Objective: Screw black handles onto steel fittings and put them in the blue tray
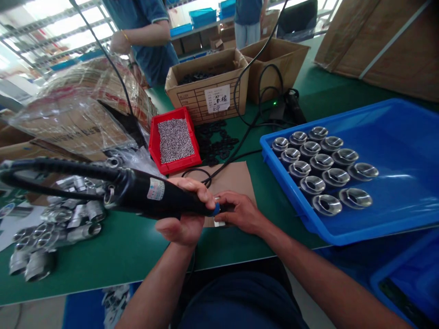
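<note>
1. Head view: the left hand (183, 214) has its grip wrapped fully around a black electric screwdriver (147, 195), held nearly level above the green desk (113, 251).
2. Its thumb lies along the top of the barrel, near the blue collar at the tip.
3. The right hand (240, 212) meets the tool's tip, fingers pinched narrow on a small part that is mostly hidden; what it is cannot be told.
4. Both hands hover over a brown cardboard sheet (233, 178).
5. A red bin of screws (174, 139) sits beyond, and a blue tray (394, 151) of metal cups (322, 160) lies to the right.
</note>
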A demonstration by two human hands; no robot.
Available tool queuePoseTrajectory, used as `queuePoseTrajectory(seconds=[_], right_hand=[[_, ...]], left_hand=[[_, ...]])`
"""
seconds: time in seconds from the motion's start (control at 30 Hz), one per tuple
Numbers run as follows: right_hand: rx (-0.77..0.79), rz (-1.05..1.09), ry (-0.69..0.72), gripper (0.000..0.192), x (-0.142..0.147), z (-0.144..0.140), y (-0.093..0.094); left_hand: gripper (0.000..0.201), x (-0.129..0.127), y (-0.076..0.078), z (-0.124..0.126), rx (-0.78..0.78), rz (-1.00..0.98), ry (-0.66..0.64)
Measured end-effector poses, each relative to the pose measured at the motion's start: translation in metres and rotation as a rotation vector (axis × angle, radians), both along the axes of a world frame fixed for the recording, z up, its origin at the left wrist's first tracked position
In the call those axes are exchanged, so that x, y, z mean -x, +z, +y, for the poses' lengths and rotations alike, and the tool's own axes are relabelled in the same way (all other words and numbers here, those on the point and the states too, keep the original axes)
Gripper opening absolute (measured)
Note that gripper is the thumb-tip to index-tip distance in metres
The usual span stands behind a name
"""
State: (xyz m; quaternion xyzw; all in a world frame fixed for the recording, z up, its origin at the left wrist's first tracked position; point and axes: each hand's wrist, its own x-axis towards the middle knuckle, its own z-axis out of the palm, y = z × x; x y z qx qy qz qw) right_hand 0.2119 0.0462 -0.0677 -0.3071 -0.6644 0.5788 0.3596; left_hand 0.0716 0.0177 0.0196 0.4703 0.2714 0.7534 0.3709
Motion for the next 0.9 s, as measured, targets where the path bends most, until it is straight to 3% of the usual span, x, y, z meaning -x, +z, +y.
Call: queuePoseTrajectory(seconds=[0.43, 0.73, 0.9], right_hand=[[-0.133, -0.121, 0.016, 0.026, 0.005, 0.001, 0.017], [-0.144, -0.121, 0.003, 0.028, 0.005, -0.001, 0.008], [-0.347, -0.224, 0.022, 0.059, 0.003, -0.003, 0.009]], left_hand=[[0.075, 0.002, -0.005, -0.001, -0.042, -0.009, 0.076], [0.068, -0.001, -0.011, 0.001, 0.015, -0.087, 0.100], [0.068, 0.020, 0.005, -0.014, 0.194, -0.251, 0.083]])
